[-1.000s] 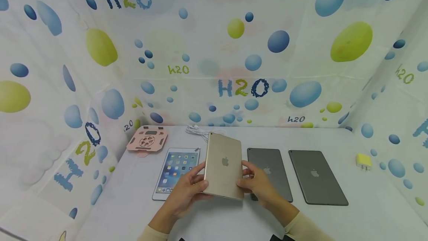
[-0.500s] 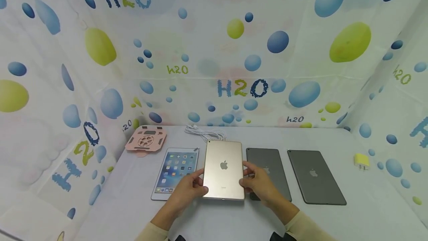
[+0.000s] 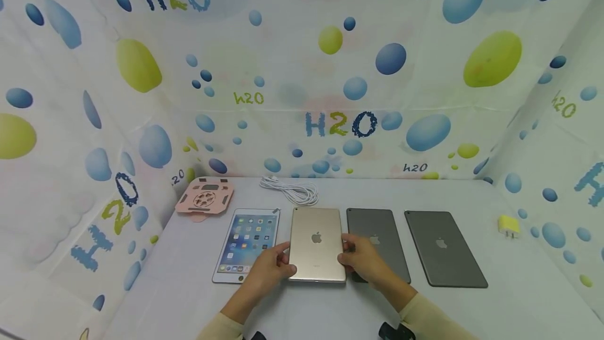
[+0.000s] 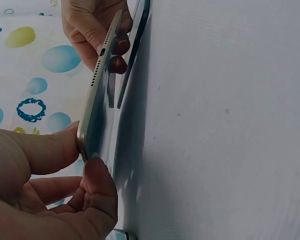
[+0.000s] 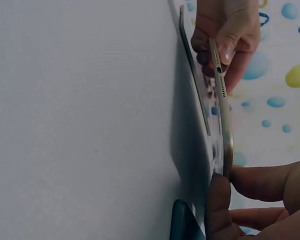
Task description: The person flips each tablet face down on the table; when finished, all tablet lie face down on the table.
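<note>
A gold tablet (image 3: 316,251) lies back side up between my hands, its logo facing the head camera. My left hand (image 3: 270,270) pinches its left edge, thumb on the back and fingers curled underneath. On the opposite edge my right hand (image 3: 365,260) pinches it the same way. Both wrist views show the tablet (image 4: 101,85) edge-on, with its near edge raised off the tabletop and the charging port showing. To the left, a white tablet (image 3: 250,240) lies screen up with app icons lit. A dark grey tablet (image 3: 377,224) lies to the right, partly covered by my right hand.
Further right lies a second dark grey tablet (image 3: 445,251), back side up. A yellow charger plug (image 3: 508,225) sits near the right side. Behind the gold tablet is a coiled white cable (image 3: 297,192). A pink stand (image 3: 206,197) occupies the back left corner of the white table (image 3: 321,314).
Held by both hands, the gold tablet has come down from a raised, tilted pose to nearly flat, close over the table. The cable behind it now shows more fully.
</note>
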Demonstrator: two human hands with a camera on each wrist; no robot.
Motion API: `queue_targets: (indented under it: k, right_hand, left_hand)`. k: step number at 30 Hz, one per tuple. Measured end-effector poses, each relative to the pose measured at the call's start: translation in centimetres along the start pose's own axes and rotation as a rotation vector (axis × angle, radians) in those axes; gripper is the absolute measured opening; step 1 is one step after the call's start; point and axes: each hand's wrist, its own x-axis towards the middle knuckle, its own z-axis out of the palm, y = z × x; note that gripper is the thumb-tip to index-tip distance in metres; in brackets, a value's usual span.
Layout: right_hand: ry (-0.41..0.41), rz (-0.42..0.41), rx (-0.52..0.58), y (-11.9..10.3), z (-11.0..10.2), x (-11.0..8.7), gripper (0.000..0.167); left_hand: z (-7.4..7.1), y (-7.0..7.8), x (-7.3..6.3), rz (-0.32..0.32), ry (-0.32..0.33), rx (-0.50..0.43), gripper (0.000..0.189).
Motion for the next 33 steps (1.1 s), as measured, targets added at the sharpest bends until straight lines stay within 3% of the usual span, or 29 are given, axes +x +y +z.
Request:
queue_targets:
  k: [6,9,18,22,27,33]
  right_hand:
    - [0.011,-0.026,-0.135,-0.2,0.3,0.6,0.021]
    - [0.007,-0.041,-0.193,-0.4,0.3,0.8,0.016]
    - [-0.009,-0.046,-0.307,-0.6,0.4,1.5,0.013]
    - [-0.027,-0.048,-0.317,-0.5,0.3,1.5,0.024]
    - [-0.032,-0.082,-0.379,-0.6,-0.1,1.3,0.004]
    - [-0.026,-0.083,-0.415,-0.9,-0.2,0.9,0.007]
  left_hand:
    - [0.1,0.0,0.1,-0.033,0.015,0.007,0.064]
    - [0.1,0.1,0.1,-0.035,0.029,0.019,0.063]
    - [0.3,0.2,0.3,-0.054,0.070,0.131,0.065]
    - [0.3,0.2,0.1,-0.065,0.064,0.134,0.064]
    - [0.2,0.4,-0.2,-0.041,0.051,0.138,0.059]
    - [0.0,0.5,-0.4,-0.040,0.037,0.155,0.057]
